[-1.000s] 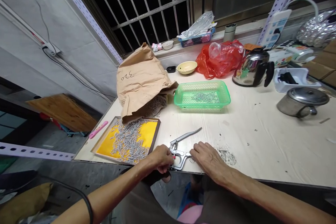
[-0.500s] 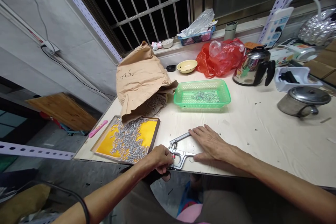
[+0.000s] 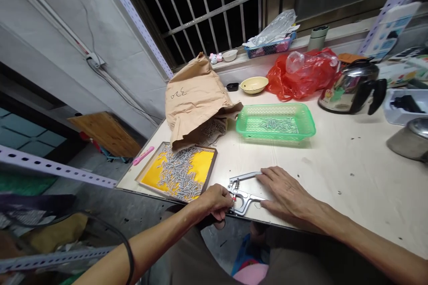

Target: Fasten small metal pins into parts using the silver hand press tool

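Observation:
Grey metal hand pliers with a spring and a small red part lie at the table's front edge, handles spread apart and pointing right. My right hand spans the handle ends, fingers over the upper handle and thumb at the lower one. At the jaw end, my left hand is closed in a pinch beside the red part; whatever its fingertips hold is hidden. Left of the pliers, a shallow tray with a yellow bottom holds many small silvery spring-like pieces. Similar pieces lie in a green basket behind.
An open brown paper bag leans over the tray's back edge, pieces showing in its mouth. A pink-handled tool lies left. Farther back are a yellow bowl, a red plastic bag, a kettle and a metal pot.
The camera has turned left, so everything sits farther right in the picture. Both hands stay at the pliers; the handles look slightly closer together.

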`<state>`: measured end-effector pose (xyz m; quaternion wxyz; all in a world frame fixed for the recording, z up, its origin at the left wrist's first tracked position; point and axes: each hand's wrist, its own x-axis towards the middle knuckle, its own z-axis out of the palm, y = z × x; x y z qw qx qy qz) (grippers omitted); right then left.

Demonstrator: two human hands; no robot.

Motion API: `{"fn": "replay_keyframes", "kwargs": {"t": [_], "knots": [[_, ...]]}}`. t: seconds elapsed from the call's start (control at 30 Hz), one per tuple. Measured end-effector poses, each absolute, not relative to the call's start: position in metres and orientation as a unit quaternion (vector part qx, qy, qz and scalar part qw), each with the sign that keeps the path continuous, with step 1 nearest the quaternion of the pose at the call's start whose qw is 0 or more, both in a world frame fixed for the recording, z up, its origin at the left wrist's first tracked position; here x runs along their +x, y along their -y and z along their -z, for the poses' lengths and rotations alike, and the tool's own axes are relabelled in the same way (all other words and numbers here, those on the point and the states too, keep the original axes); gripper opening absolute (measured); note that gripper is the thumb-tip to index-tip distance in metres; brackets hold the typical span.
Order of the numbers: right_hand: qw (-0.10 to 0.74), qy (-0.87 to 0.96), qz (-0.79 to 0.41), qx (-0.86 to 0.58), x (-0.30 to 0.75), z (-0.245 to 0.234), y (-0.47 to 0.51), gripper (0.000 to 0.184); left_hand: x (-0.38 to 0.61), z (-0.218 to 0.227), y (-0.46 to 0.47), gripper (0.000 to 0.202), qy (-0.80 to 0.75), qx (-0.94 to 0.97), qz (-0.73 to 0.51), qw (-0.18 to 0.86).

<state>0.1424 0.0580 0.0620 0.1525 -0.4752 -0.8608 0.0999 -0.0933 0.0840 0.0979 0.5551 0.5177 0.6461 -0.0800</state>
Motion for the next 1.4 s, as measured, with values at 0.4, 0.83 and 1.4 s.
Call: {"fn": "replay_keyframes", "kwargs": {"t": [0.4,0.83,1.4], "knots": [[0.201,0.863,-0.07,-0.457,0.147,-0.029,-0.061,0.069,-0.105,-0.086,-0.077,0.016,-0.629,0.488,0.05,0.603],[0.149,0.85,-0.125,-0.49,0.142,-0.069,-0.051,0.061,-0.097,-0.089,-0.084,0.031,-0.643,0.484,0.06,0.591],[0.187,0.855,-0.117,-0.47,0.142,-0.043,-0.04,0.055,-0.185,-0.158,-0.076,0.03,-0.607,0.332,-0.682,0.238]]}}
